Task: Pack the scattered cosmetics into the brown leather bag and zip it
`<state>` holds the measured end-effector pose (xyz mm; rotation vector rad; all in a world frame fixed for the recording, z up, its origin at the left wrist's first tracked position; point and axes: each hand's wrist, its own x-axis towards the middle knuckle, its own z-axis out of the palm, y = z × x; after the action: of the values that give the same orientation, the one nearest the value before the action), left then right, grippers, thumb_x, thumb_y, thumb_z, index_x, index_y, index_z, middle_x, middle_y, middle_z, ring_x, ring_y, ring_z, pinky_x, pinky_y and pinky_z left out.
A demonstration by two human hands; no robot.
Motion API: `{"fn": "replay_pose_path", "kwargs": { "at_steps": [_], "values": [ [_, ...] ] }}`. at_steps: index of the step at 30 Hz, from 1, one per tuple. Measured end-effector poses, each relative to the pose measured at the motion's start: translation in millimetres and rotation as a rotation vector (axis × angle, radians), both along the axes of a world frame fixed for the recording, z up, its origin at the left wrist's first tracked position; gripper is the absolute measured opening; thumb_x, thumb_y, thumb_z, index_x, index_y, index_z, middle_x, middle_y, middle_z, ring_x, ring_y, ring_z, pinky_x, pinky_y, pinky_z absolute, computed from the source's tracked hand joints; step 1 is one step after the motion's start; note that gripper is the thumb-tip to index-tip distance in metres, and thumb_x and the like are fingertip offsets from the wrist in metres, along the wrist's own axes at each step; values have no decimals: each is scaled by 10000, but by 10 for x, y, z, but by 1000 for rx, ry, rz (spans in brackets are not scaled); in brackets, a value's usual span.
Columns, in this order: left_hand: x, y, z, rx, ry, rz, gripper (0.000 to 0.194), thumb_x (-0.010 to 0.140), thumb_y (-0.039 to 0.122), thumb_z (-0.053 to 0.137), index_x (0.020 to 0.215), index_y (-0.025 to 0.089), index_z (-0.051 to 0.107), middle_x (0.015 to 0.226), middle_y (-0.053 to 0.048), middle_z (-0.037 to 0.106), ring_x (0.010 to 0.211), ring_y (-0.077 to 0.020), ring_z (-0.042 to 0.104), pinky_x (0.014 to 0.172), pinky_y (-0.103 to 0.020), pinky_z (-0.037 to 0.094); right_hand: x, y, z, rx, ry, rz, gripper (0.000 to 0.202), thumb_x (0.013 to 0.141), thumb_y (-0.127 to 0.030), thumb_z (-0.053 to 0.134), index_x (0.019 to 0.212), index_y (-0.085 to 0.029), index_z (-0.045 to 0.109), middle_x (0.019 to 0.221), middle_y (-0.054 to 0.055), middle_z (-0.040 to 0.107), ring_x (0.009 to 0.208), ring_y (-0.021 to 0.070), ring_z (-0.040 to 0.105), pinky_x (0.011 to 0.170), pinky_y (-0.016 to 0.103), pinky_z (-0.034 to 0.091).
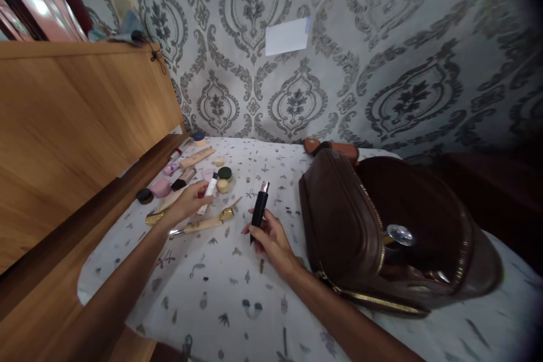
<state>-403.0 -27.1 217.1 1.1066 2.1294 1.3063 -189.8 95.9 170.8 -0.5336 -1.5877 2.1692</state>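
My right hand is closed around a black tube with a clear, silvery top, held upright over the printed white cloth. At the left, my left hand has its fingers on a small white tube with a dark cap, among the cosmetics. Just in front of that hand lie a beige tube and a gold-capped item. Beyond the fingers are a dark green-lidded jar and a small yellow jar.
An open brown bag stands at the right, with a brown leather item behind it. Pink jar, black-lidded jar and blue-lidded jar sit at the left, beside a wooden panel. Patterned wall behind.
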Motion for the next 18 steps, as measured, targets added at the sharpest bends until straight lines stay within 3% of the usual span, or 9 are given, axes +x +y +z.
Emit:
{"fn": "replay_pose_path", "kwargs": {
  "at_steps": [3,6,9,14,18],
  "values": [
    [115,-90,-6,-107,174,-12,161,718,272,654,860,204,622,754,13,598,735,-187,554,690,-294,425,-5,-2,-12,17,4,5,504,692,-433,710,1104,-189,552,740,-15,675,424,57,405,379,183,331],
    [207,-169,3,-255,448,-1,213,798,230,579,1006,217,621,914,-31,642,841,-229,576,761,-338,418,-3,-2,-15,26,4,11,520,689,-434,711,1117,-186,552,745,-12,672,431,60,406,380,189,335],
    [294,-248,62,-378,653,14,196,881,211,473,1035,206,592,1026,-78,648,961,-266,591,811,-370,419,0,-2,-15,25,-4,19,525,694,-438,705,1128,-188,546,751,-12,667,440,60,408,380,186,326],
    [459,-429,191,-650,715,-122,122,907,219,467,898,212,588,910,-52,655,871,-248,613,725,-344,431,5,-10,-13,19,-10,12,560,687,-439,706,1149,-179,525,776,-8,667,462,61,443,404,188,365],
    [519,-624,159,-732,819,-129,135,889,185,488,932,180,616,1014,-109,644,1008,-292,597,840,-387,444,58,-14,-6,3,-25,32,567,690,-420,693,1168,-178,510,811,-5,666,462,65,493,409,191,379]
  ]
}}
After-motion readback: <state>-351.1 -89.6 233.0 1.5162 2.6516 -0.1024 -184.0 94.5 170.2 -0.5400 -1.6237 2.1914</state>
